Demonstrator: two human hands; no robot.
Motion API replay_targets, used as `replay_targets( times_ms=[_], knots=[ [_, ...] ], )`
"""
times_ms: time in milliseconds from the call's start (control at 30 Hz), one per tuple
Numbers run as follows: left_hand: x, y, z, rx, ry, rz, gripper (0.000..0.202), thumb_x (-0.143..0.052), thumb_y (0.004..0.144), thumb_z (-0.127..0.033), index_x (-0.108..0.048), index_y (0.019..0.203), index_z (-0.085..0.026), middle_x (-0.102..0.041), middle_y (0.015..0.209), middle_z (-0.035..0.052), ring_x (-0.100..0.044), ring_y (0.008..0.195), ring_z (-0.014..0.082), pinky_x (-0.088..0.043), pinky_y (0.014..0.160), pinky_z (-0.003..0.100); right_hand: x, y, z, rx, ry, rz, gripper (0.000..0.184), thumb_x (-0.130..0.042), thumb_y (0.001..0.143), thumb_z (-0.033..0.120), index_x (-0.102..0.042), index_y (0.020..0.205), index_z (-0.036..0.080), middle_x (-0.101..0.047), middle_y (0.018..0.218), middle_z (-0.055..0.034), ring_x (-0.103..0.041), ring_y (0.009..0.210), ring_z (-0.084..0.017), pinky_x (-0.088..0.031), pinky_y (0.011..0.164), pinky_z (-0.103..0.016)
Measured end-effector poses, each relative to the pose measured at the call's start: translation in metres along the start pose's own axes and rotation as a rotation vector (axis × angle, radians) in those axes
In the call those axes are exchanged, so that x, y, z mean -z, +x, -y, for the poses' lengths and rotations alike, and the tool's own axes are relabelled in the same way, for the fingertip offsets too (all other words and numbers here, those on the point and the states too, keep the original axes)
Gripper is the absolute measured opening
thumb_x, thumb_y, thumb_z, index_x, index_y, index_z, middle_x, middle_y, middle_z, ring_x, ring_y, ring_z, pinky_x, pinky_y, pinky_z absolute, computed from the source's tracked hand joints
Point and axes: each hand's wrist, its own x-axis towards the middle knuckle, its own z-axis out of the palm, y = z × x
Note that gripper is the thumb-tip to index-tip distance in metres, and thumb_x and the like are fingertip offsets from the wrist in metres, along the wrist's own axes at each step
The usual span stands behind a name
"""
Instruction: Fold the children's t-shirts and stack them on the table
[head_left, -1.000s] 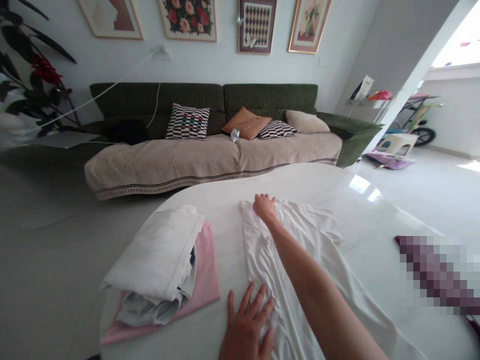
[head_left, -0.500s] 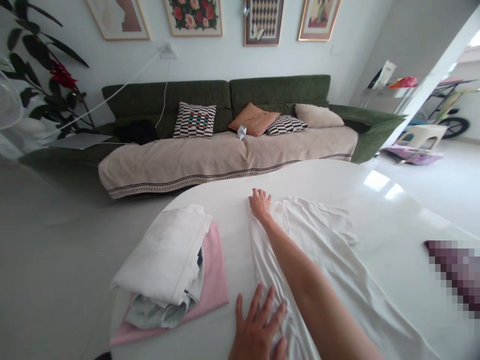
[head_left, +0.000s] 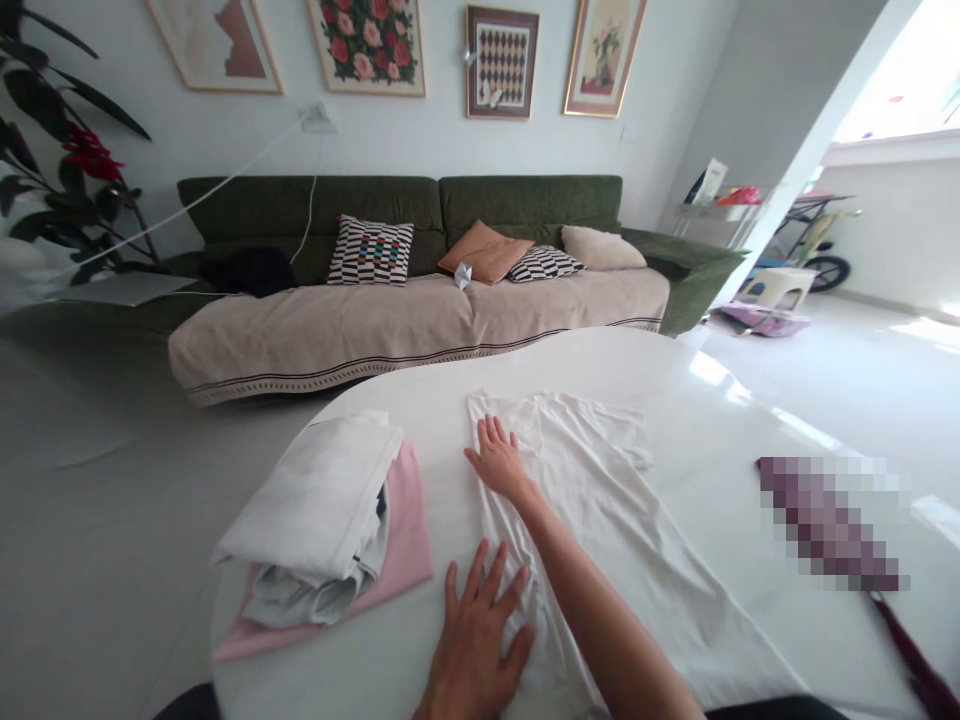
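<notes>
A white T-shirt [head_left: 600,520] lies spread on the glossy white table, long and slightly wrinkled, its sleeve end away from me. My right hand [head_left: 498,458] rests palm down on its upper left part, fingers extended, with the forearm crossing over the cloth. Nearer to me, my left hand [head_left: 480,625] lies flat with fingers spread, partly on the shirt's left edge and partly on the table. To the left sits a pile of folded clothes [head_left: 315,500], white on top with grey beneath, on a folded pink cloth [head_left: 409,520].
The white table [head_left: 585,355] has a rounded far edge. On its right lies a dark purple, pixelated object [head_left: 825,525] with a strap. Beyond stands a green sofa [head_left: 525,205] with a beige cover and several cushions. A plant [head_left: 71,190] stands at the left.
My right hand has drawn back a little from the shirt's far edge toward me. My left hand stays flat beside the shirt's left edge. The view has shifted to the right.
</notes>
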Motion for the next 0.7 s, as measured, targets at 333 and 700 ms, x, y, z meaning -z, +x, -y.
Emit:
replay_targets(
  times_ms=[333, 700],
  knots=[
    [-0.002, -0.003, -0.002, 0.025, -0.004, -0.029, 0.054, -0.041, 0.083, -0.045, -0.028, 0.134, -0.031, -0.024, 0.144, 0.0006, -0.012, 0.132, 0.0278, -0.013, 0.102, 0.057, 0.029, -0.105, -0.003, -0.002, 0.076, 0.037, 0.051, -0.032, 0.088, 0.027, -0.026, 0.136, 0.013, -0.020, 0.143, -0.0097, -0.014, 0.132, -0.020, -0.020, 0.103, -0.044],
    [-0.005, -0.007, -0.003, 0.028, -0.056, -0.119, 0.045, -0.030, 0.089, -0.031, -0.027, 0.134, -0.030, -0.024, 0.144, -0.0008, -0.013, 0.133, 0.0212, -0.017, 0.103, 0.049, 0.032, -0.272, 0.001, 0.198, 0.300, 0.115, 0.048, -0.037, 0.086, 0.028, -0.035, 0.133, 0.022, -0.033, 0.138, -0.0046, -0.022, 0.130, -0.020, -0.021, 0.105, -0.043]
  ],
)
